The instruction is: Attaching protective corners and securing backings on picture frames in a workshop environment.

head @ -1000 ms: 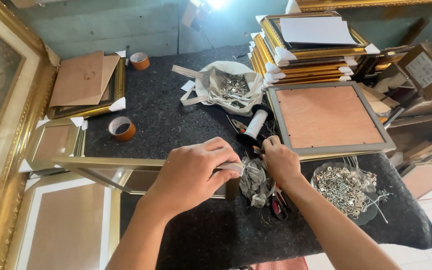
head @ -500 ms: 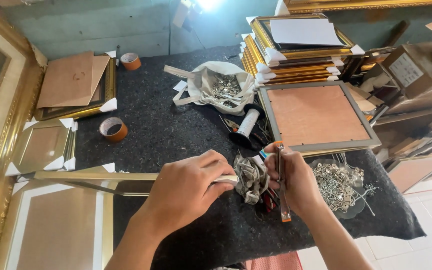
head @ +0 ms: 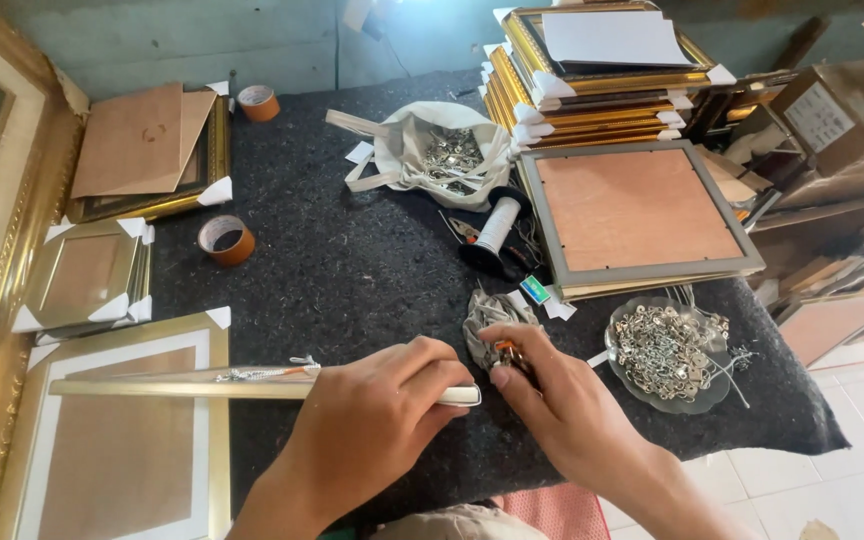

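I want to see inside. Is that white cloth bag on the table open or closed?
Open. The white cloth bag has its mouth spread wide, so the small silvery metal pieces inside are visible.

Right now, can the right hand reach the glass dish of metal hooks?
Probably yes. The right hand is near the glass dish, with only bare dark felt between them, but its fingers already pinch a small tool.

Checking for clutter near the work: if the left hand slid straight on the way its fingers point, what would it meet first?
Probably the right hand: the left hand, gripping the pale frame strip, points right toward it. Depth is hard to judge.
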